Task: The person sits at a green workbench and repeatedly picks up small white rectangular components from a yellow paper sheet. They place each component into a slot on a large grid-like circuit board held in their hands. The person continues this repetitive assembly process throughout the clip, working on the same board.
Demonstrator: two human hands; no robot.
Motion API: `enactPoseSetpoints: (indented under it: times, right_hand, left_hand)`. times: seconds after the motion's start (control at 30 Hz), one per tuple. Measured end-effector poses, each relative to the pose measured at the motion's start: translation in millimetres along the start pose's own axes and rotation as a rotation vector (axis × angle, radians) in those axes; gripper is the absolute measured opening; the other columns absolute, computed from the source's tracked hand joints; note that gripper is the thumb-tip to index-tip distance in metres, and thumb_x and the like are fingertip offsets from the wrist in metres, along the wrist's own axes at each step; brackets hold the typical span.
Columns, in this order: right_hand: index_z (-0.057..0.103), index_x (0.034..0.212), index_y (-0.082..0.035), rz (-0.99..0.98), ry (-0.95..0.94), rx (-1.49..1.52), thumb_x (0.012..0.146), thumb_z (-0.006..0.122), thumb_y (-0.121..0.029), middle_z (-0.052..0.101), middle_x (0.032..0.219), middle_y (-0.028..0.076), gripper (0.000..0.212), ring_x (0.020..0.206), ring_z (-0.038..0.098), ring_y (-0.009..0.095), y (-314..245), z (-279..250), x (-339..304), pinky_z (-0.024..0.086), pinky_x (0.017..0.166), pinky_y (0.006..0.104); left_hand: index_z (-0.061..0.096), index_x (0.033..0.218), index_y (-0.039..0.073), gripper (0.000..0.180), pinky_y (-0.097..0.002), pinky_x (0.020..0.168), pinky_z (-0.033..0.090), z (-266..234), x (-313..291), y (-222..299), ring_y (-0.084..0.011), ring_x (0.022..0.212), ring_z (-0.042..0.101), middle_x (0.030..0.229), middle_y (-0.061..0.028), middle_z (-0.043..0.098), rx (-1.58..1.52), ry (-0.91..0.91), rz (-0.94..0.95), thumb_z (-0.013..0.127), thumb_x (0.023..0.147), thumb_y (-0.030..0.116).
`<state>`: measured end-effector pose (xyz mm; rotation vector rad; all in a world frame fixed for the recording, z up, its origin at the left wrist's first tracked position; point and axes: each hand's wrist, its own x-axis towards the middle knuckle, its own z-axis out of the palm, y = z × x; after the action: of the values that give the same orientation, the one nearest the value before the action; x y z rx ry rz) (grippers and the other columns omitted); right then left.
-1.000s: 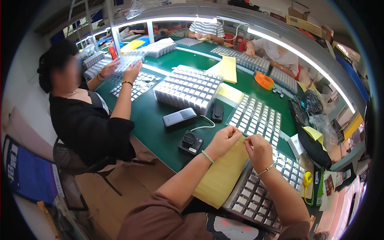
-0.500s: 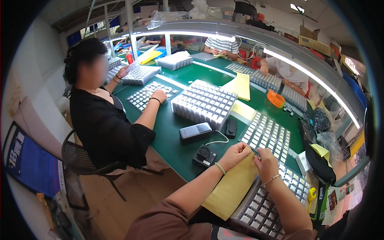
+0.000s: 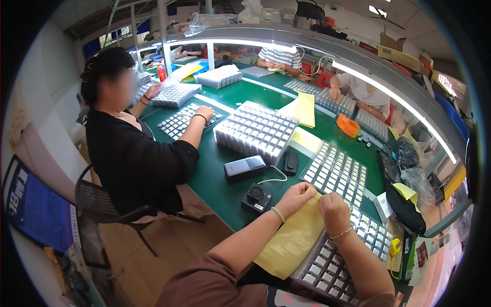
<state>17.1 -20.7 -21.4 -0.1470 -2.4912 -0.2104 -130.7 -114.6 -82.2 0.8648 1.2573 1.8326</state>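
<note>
My left hand point(image 3: 297, 199), with a pale bracelet at its wrist, pinches the top edge of a yellow paper sheet point(image 3: 286, 243). Close beside it, my right hand point(image 3: 335, 212) is curled shut near the sheet's upper right corner; what its fingers hold is hidden. The sheet slopes down toward me and partly covers a clear compartment tray point(image 3: 327, 271) of small white square pieces, under my right forearm. Beyond my hands lies another such tray point(image 3: 337, 171), its pieces in rows.
A stack of filled trays point(image 3: 255, 128) stands ahead. Nearer are a grey power bank point(image 3: 244, 166) and a small black device point(image 3: 257, 197) with a white cable. An orange tape dispenser point(image 3: 348, 125) and a yellow tape measure point(image 3: 395, 246) lie rightward. At left a co-worker point(image 3: 138, 143) handles trays.
My right hand has turned and closed further beside the left; the thin dark tool seen at its fingertips no longer shows. The whole view has shifted slightly.
</note>
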Motion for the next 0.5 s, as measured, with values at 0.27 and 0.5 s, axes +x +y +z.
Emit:
enactPoseSetpoints:
  times: [0.27,0.5]
  right_hand:
    - [0.055,0.076,-0.007,-0.010,0.017,0.095,0.081,0.067,-0.006,0.056,0.075,0.009,0.013,0.068,0.061,0.025,-5,-15,8,0.052,0.057,0.0353]
    - [0.069,0.082,-0.004,0.574,-0.042,0.458,0.083,0.074,-0.016,0.067,0.076,0.010,0.013,0.063,0.064,0.021,13,-78,-1,0.050,0.059,0.0320]
  left_hand:
    - [0.061,0.104,0.004,0.018,-0.0219,0.067,0.049,-4,1,-4,-0.0026,0.078,0.058,0.087,0.0004,0.065,0.128,0.046,0.090,0.065,0.097,0.020]
    - [0.063,0.107,0.002,0.026,-0.0409,0.089,0.051,-4,-3,-14,-0.0356,0.101,0.064,0.105,-0.0191,0.068,0.767,0.183,0.287,0.070,0.084,0.010]
